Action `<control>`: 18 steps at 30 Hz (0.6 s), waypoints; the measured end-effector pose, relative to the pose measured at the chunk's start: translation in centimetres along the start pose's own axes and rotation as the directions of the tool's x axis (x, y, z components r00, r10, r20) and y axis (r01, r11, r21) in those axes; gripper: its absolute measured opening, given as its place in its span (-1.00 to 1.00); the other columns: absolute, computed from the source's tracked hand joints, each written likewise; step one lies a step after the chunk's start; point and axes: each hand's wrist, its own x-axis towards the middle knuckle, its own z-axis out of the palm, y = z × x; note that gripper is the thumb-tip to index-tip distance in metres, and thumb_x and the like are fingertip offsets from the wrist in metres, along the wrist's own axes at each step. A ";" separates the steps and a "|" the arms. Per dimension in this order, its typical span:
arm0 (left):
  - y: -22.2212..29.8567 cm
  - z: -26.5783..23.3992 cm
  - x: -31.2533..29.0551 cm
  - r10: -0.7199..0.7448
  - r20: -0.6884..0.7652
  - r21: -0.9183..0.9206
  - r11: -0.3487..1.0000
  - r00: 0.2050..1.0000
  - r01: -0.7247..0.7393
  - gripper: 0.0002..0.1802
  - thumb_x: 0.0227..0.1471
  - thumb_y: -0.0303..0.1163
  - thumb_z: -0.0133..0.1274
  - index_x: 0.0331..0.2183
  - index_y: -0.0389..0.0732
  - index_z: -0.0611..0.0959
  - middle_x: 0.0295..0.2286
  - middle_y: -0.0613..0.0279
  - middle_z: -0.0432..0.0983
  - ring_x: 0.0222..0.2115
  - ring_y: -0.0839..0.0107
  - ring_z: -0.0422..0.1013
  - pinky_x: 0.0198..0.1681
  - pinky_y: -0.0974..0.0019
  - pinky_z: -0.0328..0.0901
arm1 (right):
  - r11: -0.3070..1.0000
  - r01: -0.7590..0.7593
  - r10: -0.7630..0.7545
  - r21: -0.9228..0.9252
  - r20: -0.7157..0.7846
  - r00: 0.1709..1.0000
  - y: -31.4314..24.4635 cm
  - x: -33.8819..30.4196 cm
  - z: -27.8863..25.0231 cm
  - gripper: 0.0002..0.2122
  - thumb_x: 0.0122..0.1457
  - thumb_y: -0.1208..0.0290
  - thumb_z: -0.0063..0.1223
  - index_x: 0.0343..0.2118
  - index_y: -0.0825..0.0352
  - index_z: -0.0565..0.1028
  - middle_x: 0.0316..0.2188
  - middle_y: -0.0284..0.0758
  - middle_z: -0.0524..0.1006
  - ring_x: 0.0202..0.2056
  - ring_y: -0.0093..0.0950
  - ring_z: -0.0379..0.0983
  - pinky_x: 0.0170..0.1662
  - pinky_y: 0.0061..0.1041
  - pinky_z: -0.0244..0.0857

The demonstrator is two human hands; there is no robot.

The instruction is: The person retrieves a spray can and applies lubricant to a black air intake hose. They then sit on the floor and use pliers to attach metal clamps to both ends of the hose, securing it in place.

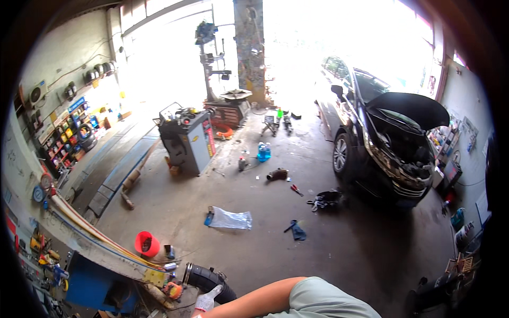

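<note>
The right hand (208, 300), gloved, grasps a black air-intake hose (204, 277) low at left, near the red bucket (150, 246).
Gripping beside the ribbed part probably steadies it; its long axis slants, metal clamp (187, 272) end pointing up-left. The left hand is unseen; I cannot tell its state.

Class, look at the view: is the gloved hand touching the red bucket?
No, the gloved hand is on the black hose, while the red bucket stands apart from it.
</note>
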 end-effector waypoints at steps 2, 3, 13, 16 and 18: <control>-0.8 4.3 1.4 -0.040 0.069 0.034 0.999 0.997 0.038 -0.18 0.00 -0.47 0.53 0.28 -0.16 0.58 0.13 0.21 0.64 0.10 0.31 0.56 0.24 0.09 0.44 | 0.972 0.013 -0.058 -0.236 -0.186 0.981 -1.1 -7.3 -0.9 -0.50 0.50 0.05 0.02 0.15 0.48 0.57 0.06 0.07 0.66 0.17 -0.17 0.58 0.22 -0.22 0.46; -0.9 7.0 2.4 -0.053 0.120 0.056 0.997 0.991 0.047 -0.17 0.00 -0.47 0.53 0.29 -0.15 0.57 0.14 0.21 0.64 0.11 0.31 0.56 0.25 0.09 0.43 | 0.972 -0.021 -0.066 -0.234 -0.355 0.932 0.0 -10.9 -0.9 -0.51 0.50 0.05 0.04 0.16 0.44 0.58 0.06 0.01 0.67 0.13 -0.21 0.60 0.20 -0.24 0.47; 4.6 30.0 9.4 -0.145 0.636 -0.058 0.971 0.758 0.234 -0.04 0.08 -0.51 0.46 0.43 -0.17 0.39 0.24 0.17 0.58 0.26 0.20 0.49 0.41 0.00 0.32 | 0.672 -0.295 0.426 0.679 -0.680 -0.597 14.6 -50.2 13.5 -0.47 0.41 -0.01 0.08 0.22 0.32 0.61 0.10 -0.08 0.70 0.15 -0.20 0.65 0.23 -0.25 0.50; 4.0 31.6 12.5 -0.062 0.771 -0.045 0.987 0.634 0.151 0.05 0.03 -0.54 0.50 0.46 -0.19 0.32 0.19 0.13 0.62 0.24 0.15 0.52 0.41 -0.03 0.33 | 0.264 -0.273 0.511 0.925 -0.374 -0.773 21.2 -55.3 22.3 -0.39 0.35 -0.11 0.03 0.29 0.25 0.57 0.20 -0.02 0.64 0.26 -0.06 0.55 0.34 -0.12 0.42; 4.9 34.6 12.7 -0.075 0.818 0.026 0.995 0.571 0.093 0.01 -0.01 -0.50 0.52 0.42 -0.20 0.41 0.17 0.14 0.63 0.21 0.18 0.54 0.40 -0.02 0.35 | 0.178 -0.107 0.614 0.978 -0.195 -0.764 25.1 -56.4 28.7 -0.36 0.33 -0.16 0.09 0.28 0.24 0.59 0.22 -0.04 0.64 0.28 -0.08 0.54 0.31 -0.17 0.44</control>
